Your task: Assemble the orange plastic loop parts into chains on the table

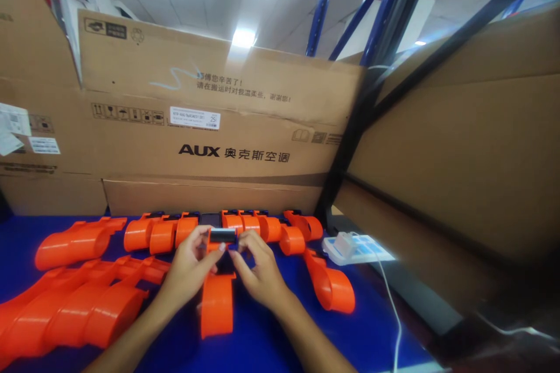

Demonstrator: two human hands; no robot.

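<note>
A cardboard wall [245,193] backed the blue surface [371,332] in the head view. Above it, the left hand [191,259] and right hand [262,268], fingers nearly closed, pinched an orange dispenser [217,306] around its black roller [223,236], presumably for steadiness; similar dispensers [335,291] flanked them, perhaps for easy reach.

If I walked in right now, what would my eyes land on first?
Probably the bright orange piece low in the middle, held up between the left hand and the right hand. Then you'd likely spot lots more orange pieces on the blue table, to the left, behind the hands and to the right. Behind the table stands a big brown cardboard sheet with "AUX" in dark letters.
</note>
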